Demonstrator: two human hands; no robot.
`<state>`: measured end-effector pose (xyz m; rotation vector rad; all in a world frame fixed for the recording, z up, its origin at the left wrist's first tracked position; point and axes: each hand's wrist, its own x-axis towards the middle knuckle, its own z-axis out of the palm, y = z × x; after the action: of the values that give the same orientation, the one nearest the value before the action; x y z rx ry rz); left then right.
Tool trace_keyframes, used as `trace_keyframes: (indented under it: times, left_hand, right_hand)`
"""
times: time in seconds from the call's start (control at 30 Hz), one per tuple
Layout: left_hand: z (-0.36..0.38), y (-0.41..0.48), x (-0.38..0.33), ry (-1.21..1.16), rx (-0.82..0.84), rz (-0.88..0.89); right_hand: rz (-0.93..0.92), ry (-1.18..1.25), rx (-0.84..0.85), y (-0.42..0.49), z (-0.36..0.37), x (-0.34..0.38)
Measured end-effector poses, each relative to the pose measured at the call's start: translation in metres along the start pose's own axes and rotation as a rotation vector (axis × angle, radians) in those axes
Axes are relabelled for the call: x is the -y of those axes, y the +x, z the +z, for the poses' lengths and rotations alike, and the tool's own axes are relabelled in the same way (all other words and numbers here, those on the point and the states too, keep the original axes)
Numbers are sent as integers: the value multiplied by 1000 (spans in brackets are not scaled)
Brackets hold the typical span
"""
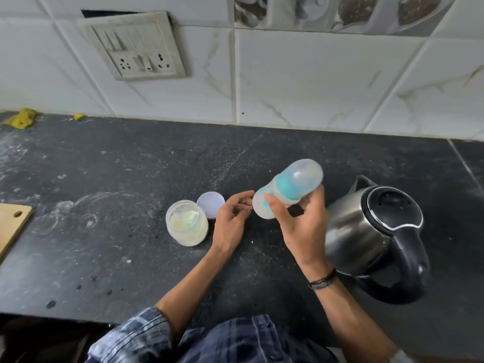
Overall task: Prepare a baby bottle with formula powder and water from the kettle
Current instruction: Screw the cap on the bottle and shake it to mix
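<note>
My right hand (pixel 301 226) grips a baby bottle (pixel 288 188) above the counter; the bottle is tilted, its clear cap and teal collar pointing up and to the right, and it looks blurred. My left hand (pixel 231 221) hovers just left of the bottle's base with relaxed fingers, holding nothing. An open jar of pale formula powder (pixel 187 222) stands on the counter left of my left hand, with its white lid (pixel 209 204) lying behind it. A steel kettle (pixel 372 231) with a black lid and handle stands at the right, close to my right wrist.
The dark stone counter (pixel 117 179) carries white powder smears and ring marks. A wooden board's corner (pixel 13 226) juts in at the left edge. Yellow scraps (pixel 22 119) lie by the tiled wall, which holds a socket panel (pixel 138 48).
</note>
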<state>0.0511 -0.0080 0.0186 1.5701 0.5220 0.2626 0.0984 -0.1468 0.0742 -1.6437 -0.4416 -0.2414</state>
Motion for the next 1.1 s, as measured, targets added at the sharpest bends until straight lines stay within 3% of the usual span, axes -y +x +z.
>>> trace_keyframes:
  times: [0.07,0.17,0.27,0.4,0.5,0.63,0.73,0.87,1.03,1.1]
  left_hand:
    - [1,-2,0,20,-12,28]
    - [-2,0,-1,31,-67,25]
    - [2,1,-4,23,-46,52]
    - [0,4,-1,13,-65,57]
    - [3,4,8,43,-18,50]
    - [4,6,17,61,-2,28]
    - [5,9,22,75,16,28]
    - [6,11,23,67,4,24]
    - [4,14,25,74,26,37]
    - [3,16,26,98,26,14]
  right_hand:
    - [-20,37,0,7,-1,2]
    - [124,53,128,17,6,4]
    - [131,180,33,20,2,-2]
    - [162,178,115,27,2,7]
    - [108,239,-52,33,-7,14]
    - [141,218,87,38,-8,23]
    - [41,326,-132,35,-12,24]
    - [141,249,9,40,-6,28]
    - [37,413,-278,34,-7,44]
    - [29,421,-293,41,-6,48]
